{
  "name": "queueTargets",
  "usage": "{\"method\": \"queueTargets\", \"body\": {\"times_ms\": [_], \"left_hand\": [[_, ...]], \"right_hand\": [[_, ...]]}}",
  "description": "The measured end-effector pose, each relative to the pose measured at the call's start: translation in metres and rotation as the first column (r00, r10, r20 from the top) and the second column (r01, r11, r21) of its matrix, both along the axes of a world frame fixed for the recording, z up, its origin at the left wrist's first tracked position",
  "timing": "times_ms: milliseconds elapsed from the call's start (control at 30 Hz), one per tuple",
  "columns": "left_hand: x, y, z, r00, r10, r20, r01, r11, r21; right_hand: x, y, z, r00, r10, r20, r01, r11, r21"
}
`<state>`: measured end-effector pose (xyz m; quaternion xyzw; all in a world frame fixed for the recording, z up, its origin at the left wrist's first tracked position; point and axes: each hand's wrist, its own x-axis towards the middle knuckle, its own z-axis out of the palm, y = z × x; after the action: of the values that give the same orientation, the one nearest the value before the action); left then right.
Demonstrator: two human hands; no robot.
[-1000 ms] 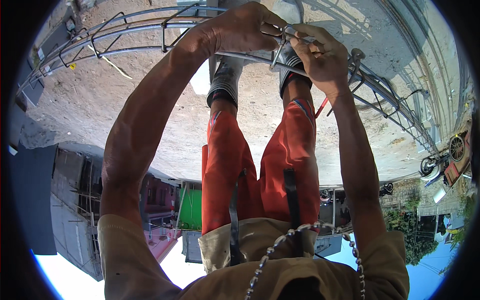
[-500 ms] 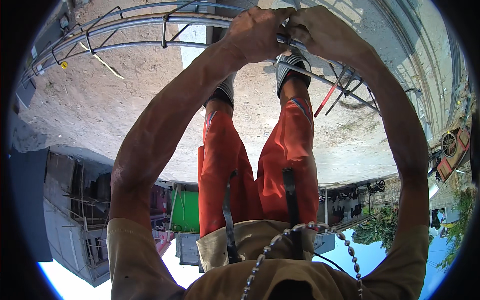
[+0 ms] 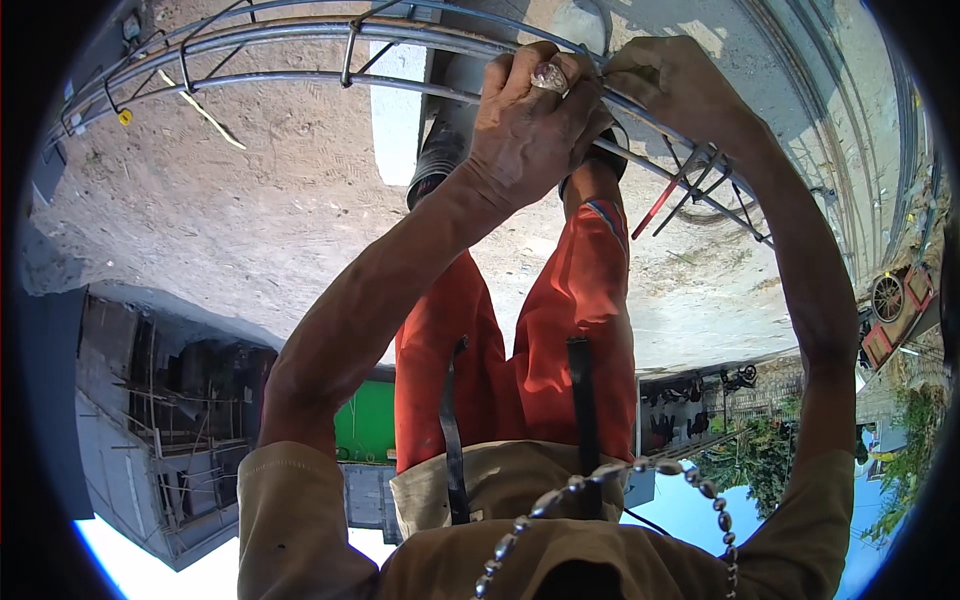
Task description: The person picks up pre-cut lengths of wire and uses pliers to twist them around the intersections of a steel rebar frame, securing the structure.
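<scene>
A long cage of steel bars with bent stirrups (image 3: 280,78) crosses the top of the view. My left hand (image 3: 535,125), wearing a chunky ring, is closed at the bars near the middle; what its curled fingers hold is hidden. My right hand (image 3: 675,90) is bent at the upper bar just right of it, fingers closed together, their contents too small to make out. A red-handled metal tool (image 3: 655,205) hangs at the cage below my right hand. My legs in red trousers (image 3: 570,290) are beneath, with shoes partly behind the bars.
Dusty concrete ground (image 3: 220,210) surrounds me, with a pale board (image 3: 398,130) and a thin pale strip (image 3: 210,115). Long loose bars (image 3: 830,110) lie at the right, near a wheeled red cart (image 3: 890,320). Scaffolded buildings (image 3: 180,430) and motorbikes (image 3: 740,377) stand farther off.
My left hand has moved down and turned, showing its ring, its forearm shifting inward. My right hand rose over the upper bar, its forearm swinging outward to the right.
</scene>
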<state>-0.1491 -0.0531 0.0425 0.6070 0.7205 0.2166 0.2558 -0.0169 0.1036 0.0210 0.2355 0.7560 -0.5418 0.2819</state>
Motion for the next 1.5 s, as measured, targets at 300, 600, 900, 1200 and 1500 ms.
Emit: {"method": "queueTargets", "body": {"times_ms": [300, 600, 900, 1200, 1500], "left_hand": [[0.046, -0.002, 0.005, 0.756, 0.638, 0.144, -0.493, 0.701, -0.516], [0.058, -0.01, -0.01, 0.806, 0.579, 0.122, -0.487, 0.767, -0.418], [0.029, -0.007, -0.003, 0.747, 0.61, 0.264, -0.472, 0.766, -0.436], [0.057, -0.005, -0.008, 0.642, 0.715, 0.277, -0.564, 0.685, -0.46], [0.07, -0.012, -0.025, 0.723, 0.642, 0.255, -0.601, 0.766, -0.228]], "right_hand": [[-0.006, 0.006, -0.002, 0.871, 0.391, -0.296, -0.307, 0.906, 0.292], [0.001, -0.032, 0.018, 0.945, 0.056, -0.323, 0.077, 0.92, 0.384], [-0.021, -0.029, 0.031, 0.983, 0.175, -0.048, -0.141, 0.902, 0.409], [-0.029, -0.016, 0.01, 0.558, -0.482, 0.676, 0.738, 0.661, -0.138], [-0.005, 0.017, 0.008, 0.846, 0.275, -0.456, -0.154, 0.946, 0.286]]}}
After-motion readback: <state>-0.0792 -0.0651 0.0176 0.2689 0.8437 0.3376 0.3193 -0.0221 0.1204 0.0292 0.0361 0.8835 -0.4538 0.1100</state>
